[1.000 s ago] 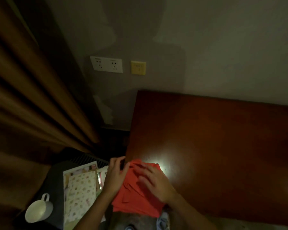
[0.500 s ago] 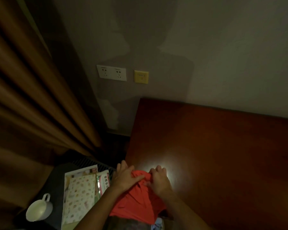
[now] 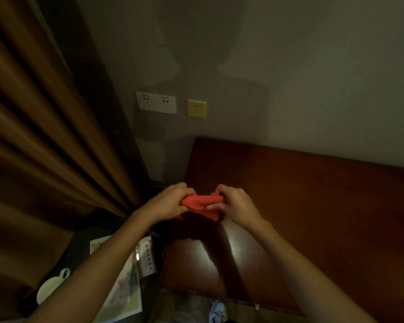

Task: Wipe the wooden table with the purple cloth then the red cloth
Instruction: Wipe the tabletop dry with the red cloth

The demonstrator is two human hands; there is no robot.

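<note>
Above the wooden table's [image 3: 313,206] near left corner, the red cloth [image 3: 202,201] is bunched between both hands. The left hand [image 3: 167,202] grips one end with curled fingers, the right hand [image 3: 236,203] pinches the other, and a fold hangs below them, clear of the tabletop. Left of the table, a forearm partly hides a white cup [image 3: 50,287] and printed papers [image 3: 126,287]. Beyond the table, white sockets [image 3: 156,102] and a yellow plate [image 3: 196,108] sit on the dim wall.
</note>
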